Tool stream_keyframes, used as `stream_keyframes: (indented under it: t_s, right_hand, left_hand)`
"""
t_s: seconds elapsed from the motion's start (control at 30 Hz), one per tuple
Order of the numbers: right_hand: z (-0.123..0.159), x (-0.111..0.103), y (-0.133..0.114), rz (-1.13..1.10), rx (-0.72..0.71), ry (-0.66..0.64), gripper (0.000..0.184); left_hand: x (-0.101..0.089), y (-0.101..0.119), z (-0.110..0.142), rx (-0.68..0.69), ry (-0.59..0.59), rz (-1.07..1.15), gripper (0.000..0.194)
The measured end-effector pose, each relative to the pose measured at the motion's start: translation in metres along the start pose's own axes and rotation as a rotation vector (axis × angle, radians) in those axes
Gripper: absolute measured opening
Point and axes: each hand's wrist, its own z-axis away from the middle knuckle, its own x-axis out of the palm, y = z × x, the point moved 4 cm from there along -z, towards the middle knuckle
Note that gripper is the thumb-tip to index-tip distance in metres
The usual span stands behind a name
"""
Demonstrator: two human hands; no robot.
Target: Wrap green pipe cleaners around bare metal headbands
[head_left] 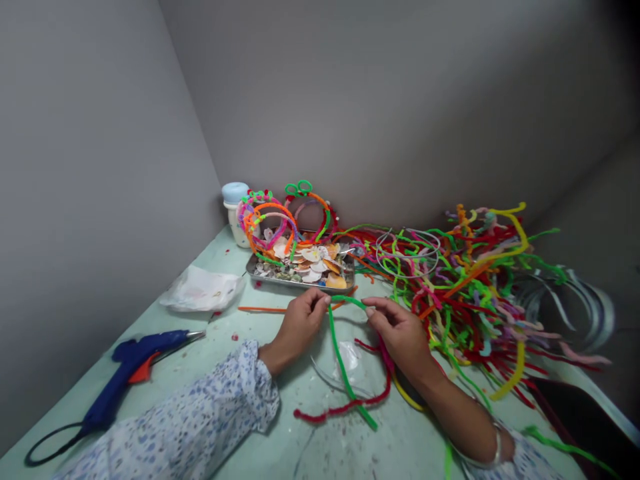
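My left hand (pixel 300 323) and my right hand (pixel 397 330) both pinch a green pipe cleaner (pixel 343 360) near its bent top, above the pale green table (pixel 250 360). The green stem runs down toward me between my wrists. A red pipe cleaner (pixel 345 407) and a yellow one (pixel 407 397) lie under my right wrist. Both hands have their fingers closed on the green stem.
A metal tray (pixel 300 280) of shells and small pieces sits beyond my hands, with finished pipe-cleaner headbands (pixel 270 217) and a white bottle (pixel 235 213) behind it. A big heap of coloured pipe cleaners (pixel 470 280) fills the right. A blue glue gun (pixel 125 373) and a crumpled bag (pixel 203 290) lie left.
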Motion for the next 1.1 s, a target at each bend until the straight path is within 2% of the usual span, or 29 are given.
stream_keyframes:
  t_s: [0.33, 0.6, 1.1]
  right_hand:
    - [0.0007, 0.0007, 0.0012, -0.020, 0.000, -0.018, 0.027]
    - [0.0011, 0.0021, 0.0003, -0.040, -0.002, -0.055, 0.027]
    - [0.0007, 0.0003, -0.0002, -0.020, -0.024, -0.009, 0.024]
  left_hand:
    - [-0.0026, 0.0082, 0.0023, 0.116, 0.049, -0.195, 0.020]
    - [-0.0013, 0.0091, 0.0037, 0.091, 0.055, -0.301, 0.018]
    - [0.0015, 0.0080, 0.0074, 0.133, 0.047, -0.241, 0.013]
